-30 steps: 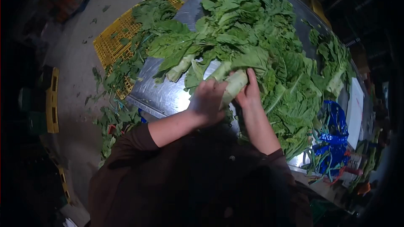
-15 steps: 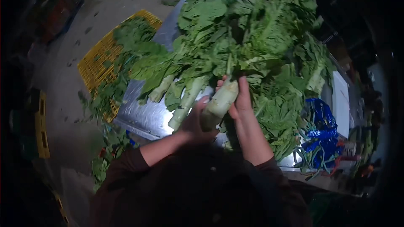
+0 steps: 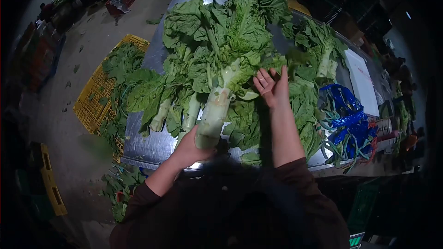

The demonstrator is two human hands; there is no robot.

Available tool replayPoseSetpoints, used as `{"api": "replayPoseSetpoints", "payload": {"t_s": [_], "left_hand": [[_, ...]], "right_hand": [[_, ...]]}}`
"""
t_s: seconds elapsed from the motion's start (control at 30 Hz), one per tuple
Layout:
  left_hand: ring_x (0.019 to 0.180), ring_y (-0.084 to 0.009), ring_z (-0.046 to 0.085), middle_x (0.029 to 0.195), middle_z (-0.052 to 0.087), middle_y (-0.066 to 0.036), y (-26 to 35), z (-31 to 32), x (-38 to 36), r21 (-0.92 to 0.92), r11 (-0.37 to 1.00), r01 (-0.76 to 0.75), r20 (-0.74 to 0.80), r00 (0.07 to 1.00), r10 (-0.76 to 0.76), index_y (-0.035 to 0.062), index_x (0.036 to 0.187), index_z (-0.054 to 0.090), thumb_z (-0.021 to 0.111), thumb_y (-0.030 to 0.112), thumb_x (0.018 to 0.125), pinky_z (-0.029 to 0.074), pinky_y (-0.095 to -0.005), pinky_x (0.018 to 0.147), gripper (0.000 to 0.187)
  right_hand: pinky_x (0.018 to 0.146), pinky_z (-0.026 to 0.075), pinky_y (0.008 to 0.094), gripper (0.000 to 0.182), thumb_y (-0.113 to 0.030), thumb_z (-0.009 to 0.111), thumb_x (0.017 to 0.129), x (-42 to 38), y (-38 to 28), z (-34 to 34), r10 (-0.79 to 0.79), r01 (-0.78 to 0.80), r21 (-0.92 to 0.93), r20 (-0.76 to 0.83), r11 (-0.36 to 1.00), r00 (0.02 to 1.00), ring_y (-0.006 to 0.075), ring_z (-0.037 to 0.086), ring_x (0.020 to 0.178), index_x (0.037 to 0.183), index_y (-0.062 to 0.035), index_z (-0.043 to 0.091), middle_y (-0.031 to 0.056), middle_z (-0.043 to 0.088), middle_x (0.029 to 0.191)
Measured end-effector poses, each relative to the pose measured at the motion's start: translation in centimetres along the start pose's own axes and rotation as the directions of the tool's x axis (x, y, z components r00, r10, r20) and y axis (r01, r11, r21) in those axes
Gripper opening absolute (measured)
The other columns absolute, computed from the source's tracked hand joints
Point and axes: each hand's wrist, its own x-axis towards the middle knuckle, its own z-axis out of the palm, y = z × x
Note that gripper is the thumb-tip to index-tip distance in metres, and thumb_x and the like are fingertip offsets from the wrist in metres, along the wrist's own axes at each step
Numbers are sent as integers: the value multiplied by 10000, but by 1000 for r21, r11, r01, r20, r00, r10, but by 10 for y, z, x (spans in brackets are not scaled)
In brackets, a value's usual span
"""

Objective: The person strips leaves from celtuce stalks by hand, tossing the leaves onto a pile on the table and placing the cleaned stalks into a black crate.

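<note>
Green stalk (image 3: pixel 216 110) being gripped at base by L hand (image 3: pixel 190 147); R hand (image 3: pixel 272 85), open, stripping leaves — best keeping base steady.

Produce packing area, dim warehouse. Steel table (image 3: pixel 152 145) piled with leafy greens (image 3: pixel 221 41) at centre; yellow crate (image 3: pixel 94 97) and leaf scraps on concrete floor (image 3: pixel 69 124), left; blue ties (image 3: pixel 346 115), right.
</note>
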Motion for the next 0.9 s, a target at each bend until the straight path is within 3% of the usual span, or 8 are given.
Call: {"api": "replayPoseSetpoints", "payload": {"t_s": [0.13,0.23,0.33,0.4,0.43,0.5,0.77,0.9], "left_hand": [[970,-228,611,1050,617,-113,6,3,6,260,965,-16,-83,996,39,53,1232,444,801,191,648,490,-362,817,698],[966,-291,622,1035,615,-153,25,22,15,547,809,216,-282,957,-66,59,1223,437,796,225,643,491,-389,820,702],[1004,-331,604,1064,601,-178,23,27,14,635,683,362,-335,925,-180,61,1258,418,788,241,649,483,-401,848,735],[1038,-314,591,1104,585,-187,-4,23,11,531,844,-69,-188,962,197,55,1284,410,779,231,658,473,-381,867,747],[1038,-314,591,1104,585,-187,-9,20,14,530,846,-63,-188,964,189,55,1284,410,779,231,658,473,-381,867,747],[1069,-306,574,1141,567,-190,-13,15,22,10,997,75,45,996,-76,42,1289,411,761,215,670,459,-365,887,732],[934,-339,618,1008,624,-143,-15,37,30,411,910,48,-211,976,44,130,1248,446,693,200,716,478,-387,789,590],[904,-389,600,993,620,-150,-16,36,31,598,796,93,-272,958,92,150,1216,450,695,211,697,478,-437,722,577]], "right_hand": [[940,453,450,727,-510,594,874,-31,1,19,70,63,-335,370,940,926,219,514,1152,1386,-67,330,107,497,1293],[818,527,348,629,-475,584,892,-25,11,52,-8,74,-106,520,992,854,203,621,978,1324,-42,440,116,558,1250],[852,524,384,637,-463,600,886,-10,30,42,-5,71,-164,375,984,927,234,627,979,1324,-27,445,123,554,1251],[866,516,395,637,-473,573,899,-21,27,38,30,24,-160,327,987,945,247,613,1017,1336,-30,432,138,556,1244],[873,512,403,628,-482,553,906,-27,27,37,51,-11,-142,281,990,958,255,609,1026,1329,-32,437,146,563,1228],[880,508,411,620,-490,533,913,-29,30,31,78,-53,-116,225,992,971,263,606,1035,1323,-34,441,155,571,1212],[836,524,473,559,-526,438,945,0,30,28,160,-140,-160,121,977,980,290,610,1016,1247,-61,509,154,603,1123],[823,527,478,667,-607,411,918,14,49,14,-33,38,-70,69,997,997,299,614,1002,1257,-39,493,138,588,1173]]}}
